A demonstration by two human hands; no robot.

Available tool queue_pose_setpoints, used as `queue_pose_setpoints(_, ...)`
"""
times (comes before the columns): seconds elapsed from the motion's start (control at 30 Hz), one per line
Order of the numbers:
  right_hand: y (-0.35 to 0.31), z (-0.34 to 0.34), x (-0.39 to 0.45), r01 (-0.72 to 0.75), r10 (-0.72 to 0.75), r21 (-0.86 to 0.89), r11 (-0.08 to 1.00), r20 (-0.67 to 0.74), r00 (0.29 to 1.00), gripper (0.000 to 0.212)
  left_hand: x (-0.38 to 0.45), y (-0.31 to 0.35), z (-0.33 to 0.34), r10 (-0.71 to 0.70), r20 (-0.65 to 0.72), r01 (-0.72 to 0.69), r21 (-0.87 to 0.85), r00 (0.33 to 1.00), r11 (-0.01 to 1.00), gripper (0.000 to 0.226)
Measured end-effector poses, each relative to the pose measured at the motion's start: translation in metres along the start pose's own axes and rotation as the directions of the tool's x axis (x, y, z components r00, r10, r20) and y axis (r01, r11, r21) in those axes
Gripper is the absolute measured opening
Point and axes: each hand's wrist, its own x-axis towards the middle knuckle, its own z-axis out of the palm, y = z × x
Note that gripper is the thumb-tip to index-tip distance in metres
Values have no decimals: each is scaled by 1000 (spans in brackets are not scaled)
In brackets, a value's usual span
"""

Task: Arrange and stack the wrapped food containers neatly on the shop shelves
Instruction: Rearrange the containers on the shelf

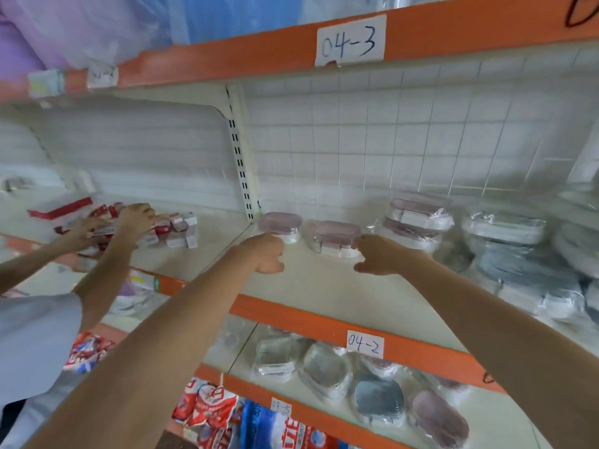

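The cream middle shelf [324, 286], its orange edge tagged 04-2, carries the wrapped pink-lidded containers along its back. Your left hand [267, 254] hangs with fingers curled, just before the left container [280, 225]; whether it touches, I cannot tell. Your right hand [377, 254] pinches the near edge of the middle container [335, 238] (a stacked pair [418, 218] stands beside). Another person's hands [129, 222] handle red boxes [175, 230] leftward.

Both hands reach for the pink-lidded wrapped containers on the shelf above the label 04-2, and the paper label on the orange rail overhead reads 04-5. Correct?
Not quite. In the head view the overhead label reads 04-3, not 04-5. The rest holds: left hand and right hand reach for the pink-lidded wrapped containers on the shelf above label 04-2.
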Motion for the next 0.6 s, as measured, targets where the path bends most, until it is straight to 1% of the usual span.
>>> queue_pose_setpoints(0.13, 0, 2, 18, -9, 9, 9, 1000, 13, 1000, 43, 33, -23, -5, -7, -20, 7, -28, 1000, 1000, 42)
queue_pose_setpoints(0.27, 6, -19, 37, -43, 43, 19, 999, -9, 999, 47, 65, -36, -17, 51, -77, -63, -168, 996, 984, 48)
queue_pose_setpoints(0.37, 6, -27, 54, -80, 81, 27, 996, -25, 996, 49, 87, -43, -11, 96, -26, -99, -264, 995, 959, 56)
queue_pose_setpoints(0.4, 4, -26, 60, -88, 88, 26, 996, -22, 996, 50, 92, -45, -8, 116, -37, -122, -277, 993, 953, 57)
queue_pose_setpoints(0.47, -3, -20, 70, -106, 106, 13, 994, -3, 994, 55, 100, -51, -1, 141, -81, -158, -263, 987, 952, 60)
queue_pose_setpoints(0.5, -6, -17, 75, -112, 112, 7, 994, 5, 994, 58, 104, -55, 2, 140, -76, -155, -256, 987, 954, 64)
queue_pose_setpoints(0.6, -13, -7, 89, -117, 117, 16, 993, -14, 993, 66, 120, -70, 3, 80, -26, -84, -187, 996, 979, 67)
